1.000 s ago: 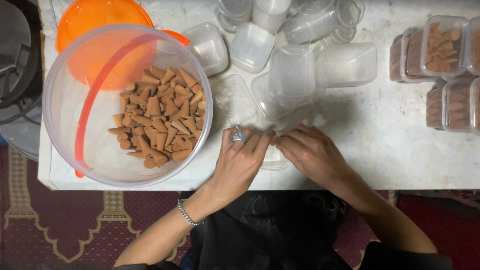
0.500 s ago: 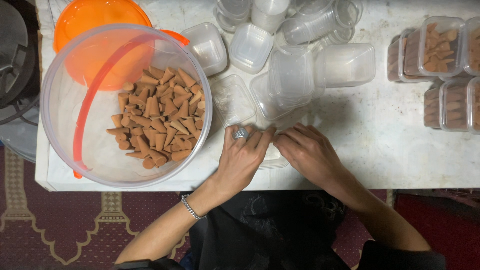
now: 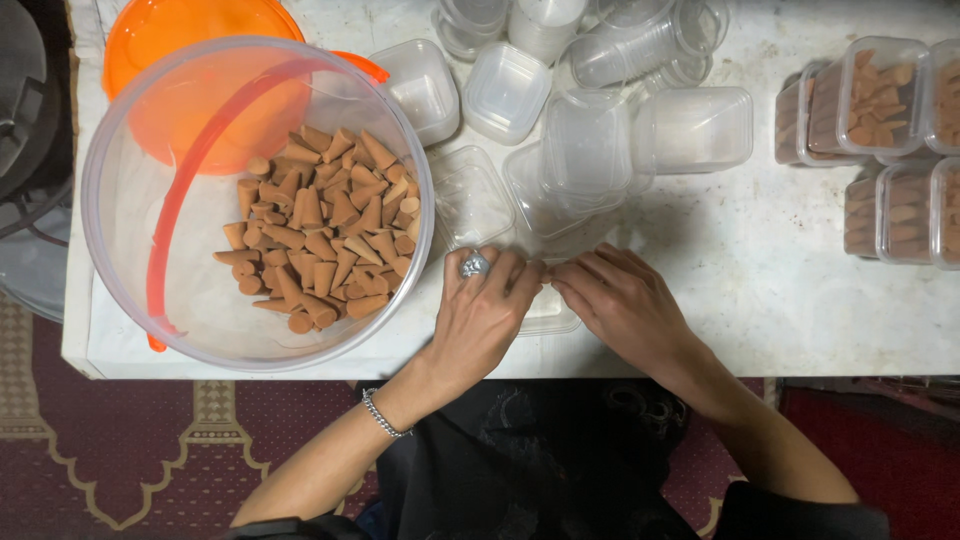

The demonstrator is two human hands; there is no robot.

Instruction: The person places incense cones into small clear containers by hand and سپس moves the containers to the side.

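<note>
White marble table (image 3: 800,300) ran across the view, with a patterned red rug showing below its near edge. On the table's left stood a big clear tub (image 3: 130,250) holding a heap of brown cones (image 3: 325,235), an orange lid (image 3: 180,30) behind it. Empty clear boxes (image 3: 585,140) and cups (image 3: 640,45) crowded the middle, and filled boxes (image 3: 870,95) were stacked at the right.

Both hands met at the near edge, over a small clear box (image 3: 550,315) lying flat on the marble. The left hand (image 3: 480,320), ringed and with a chain bracelet at the wrist, lay palm down with its fingers pressed on the box's left side. The right hand (image 3: 625,310) had its fingers curled, tips pinching at the box's top edge, touching the left fingertips.

Against the frames of a second and half a second earlier, very little had shifted: the hands had stayed over the same box, the fingertips drawing only slightly closer together, and the tub, cones and boxes had not moved. That steadiness suggested a fiddly piece of work on the box itself, probably its lid, not yet finished. Whether the box held cones could not be told, since the hands hid most of it.
</note>
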